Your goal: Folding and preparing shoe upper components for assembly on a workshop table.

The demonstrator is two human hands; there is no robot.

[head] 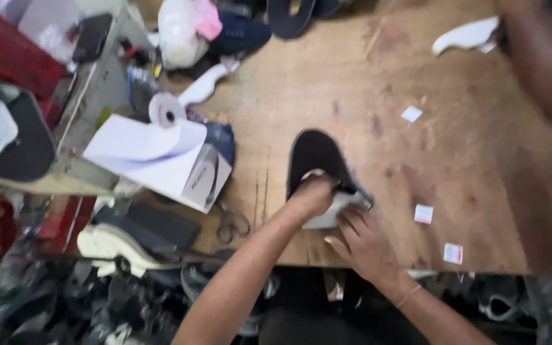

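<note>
Pretty cluttered bench here. On the left side of the worn plywood table (455,166) sits a white cardboard box (190,172) with a stack of white paper sheets (138,140) fanned over its top, a roll of white tape (166,110) just behind it, and a pair of scissors (232,225) lying near the front edge. A white plastic bag (180,29) with something pink on it sits at the far left corner, and a curved white cut piece (464,35) lies far right, next to someone else's arm (541,61), which is blurred. Three small white square stickers (423,213) are scattered on the right, two of them with a bit of red. In the middle near the edge is the black shoe upper (319,156), soft-looking and rounded at the far end, with a pale lining piece (333,214) at its near end. The left hand (314,191) is curled closed, gripping the near edge of the shoe upper, while the right hand (362,246) is pressing its fingers on the lining piece, partly open. Nothing blocks either hand.
</note>
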